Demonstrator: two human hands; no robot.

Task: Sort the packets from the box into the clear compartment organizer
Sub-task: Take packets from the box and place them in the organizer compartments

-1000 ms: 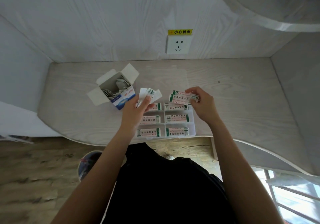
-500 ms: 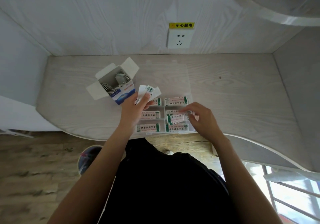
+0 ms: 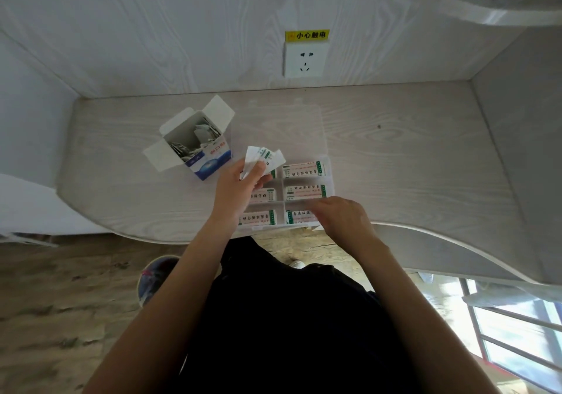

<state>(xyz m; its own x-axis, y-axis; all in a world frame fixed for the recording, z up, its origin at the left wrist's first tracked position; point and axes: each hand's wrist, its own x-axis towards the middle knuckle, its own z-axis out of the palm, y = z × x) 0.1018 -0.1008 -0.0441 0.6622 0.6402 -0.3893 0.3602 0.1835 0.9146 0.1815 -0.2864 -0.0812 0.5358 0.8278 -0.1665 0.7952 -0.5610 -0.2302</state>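
Packets (image 3: 264, 158) fanned in left hand (image 3: 235, 188) grip; right hand (image 3: 340, 218) fingers flat on organizer (image 3: 330, 177) packet.

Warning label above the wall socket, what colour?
Yellow label with dark characters, seen clearly in the head view.

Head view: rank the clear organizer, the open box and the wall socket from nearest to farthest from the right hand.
From the right hand:
1. Clear organizer, directly under the hand at the desk's near edge.
2. Open box, to the left on the desk.
3. Wall socket, up on the back wall.
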